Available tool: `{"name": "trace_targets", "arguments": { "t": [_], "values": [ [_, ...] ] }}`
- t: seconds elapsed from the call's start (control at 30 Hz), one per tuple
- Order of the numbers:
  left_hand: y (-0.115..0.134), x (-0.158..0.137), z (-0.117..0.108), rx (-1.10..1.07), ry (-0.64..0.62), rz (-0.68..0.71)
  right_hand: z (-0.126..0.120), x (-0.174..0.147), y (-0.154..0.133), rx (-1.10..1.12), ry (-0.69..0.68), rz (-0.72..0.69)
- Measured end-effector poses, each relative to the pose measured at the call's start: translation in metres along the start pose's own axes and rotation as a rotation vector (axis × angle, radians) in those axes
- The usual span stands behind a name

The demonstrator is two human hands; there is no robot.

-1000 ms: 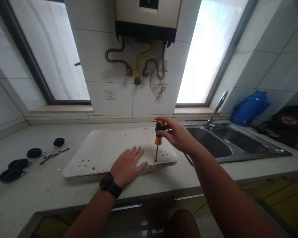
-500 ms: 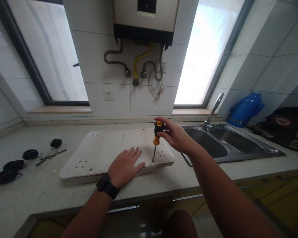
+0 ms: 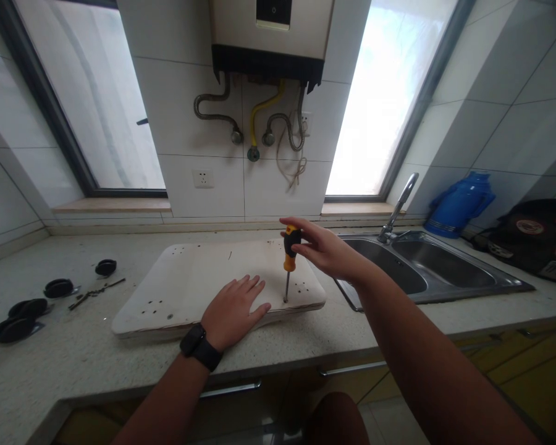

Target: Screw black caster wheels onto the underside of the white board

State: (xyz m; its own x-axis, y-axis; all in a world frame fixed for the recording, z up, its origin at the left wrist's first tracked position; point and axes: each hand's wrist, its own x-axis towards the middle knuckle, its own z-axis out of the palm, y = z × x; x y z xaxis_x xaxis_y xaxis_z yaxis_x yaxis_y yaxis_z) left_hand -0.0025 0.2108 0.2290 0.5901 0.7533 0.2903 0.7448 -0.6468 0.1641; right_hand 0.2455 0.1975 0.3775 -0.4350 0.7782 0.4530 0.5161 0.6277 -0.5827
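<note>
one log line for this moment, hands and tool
left hand: flat on board | right hand: grips screwdriver handle, upright, tip on board | casters: left on counter

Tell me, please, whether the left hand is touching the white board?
Touching: the head view shows the left hand lying flat, palm down, on the white board.
</note>
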Motion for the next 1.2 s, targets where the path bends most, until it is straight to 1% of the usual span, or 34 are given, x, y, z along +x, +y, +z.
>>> {"name": "trace_targets", "arguments": {
  "t": [0.1,0.23,0.3,0.37,0.5,0.57,0.63,0.77,0.83,0.9,0.97,1.1,1.13,1.17,1.2],
  "values": [
    [0.001,0.001,-0.002,0.007,-0.021,-0.004,0.009,0.002,0.006,0.023,0.1,0.03],
    [0.0,0.001,-0.001,0.003,-0.016,0.0,0.022,0.004,0.013,-0.131,0.312,0.018],
    [-0.001,0.001,0.0,0.002,-0.01,0.003,0.023,0.003,0.013,-0.171,0.365,0.027],
    [-0.002,0.001,0.001,0.003,-0.007,0.006,0.02,0.002,0.011,-0.149,0.331,0.04],
    [-0.002,0.001,0.0,0.005,-0.009,0.008,0.008,-0.001,0.005,0.021,0.07,0.018],
    [-0.001,0.001,-0.001,0.012,-0.016,0.002,0.007,-0.002,0.004,0.069,-0.014,0.001],
    [-0.001,0.001,-0.001,0.019,-0.023,-0.005,0.012,-0.001,0.005,0.043,0.02,0.0],
    [-0.001,0.002,-0.001,0.015,-0.026,0.001,0.031,0.002,0.008,-0.143,0.237,0.005],
    [0.0,0.002,-0.002,0.011,-0.024,0.003,0.036,0.003,0.008,-0.246,0.327,0.009],
    [0.0,0.001,-0.003,0.008,-0.023,0.001,0.035,0.003,0.007,-0.286,0.356,0.02],
    [0.001,0.001,-0.004,0.008,-0.025,-0.003,0.03,0.002,0.005,-0.25,0.309,0.034],
    [0.001,0.0,-0.005,0.008,-0.036,-0.001,0.017,0.003,0.007,-0.044,0.08,0.017],
    [0.001,0.0,-0.005,0.009,-0.036,-0.001,0.016,0.004,0.009,0.001,0.044,0.013],
    [0.001,0.0,-0.005,0.011,-0.034,-0.002,0.016,0.005,0.012,0.024,0.037,0.014],
    [0.0,0.0,-0.004,0.013,-0.031,-0.002,0.017,0.005,0.014,0.018,0.059,0.018]
  ]
}}
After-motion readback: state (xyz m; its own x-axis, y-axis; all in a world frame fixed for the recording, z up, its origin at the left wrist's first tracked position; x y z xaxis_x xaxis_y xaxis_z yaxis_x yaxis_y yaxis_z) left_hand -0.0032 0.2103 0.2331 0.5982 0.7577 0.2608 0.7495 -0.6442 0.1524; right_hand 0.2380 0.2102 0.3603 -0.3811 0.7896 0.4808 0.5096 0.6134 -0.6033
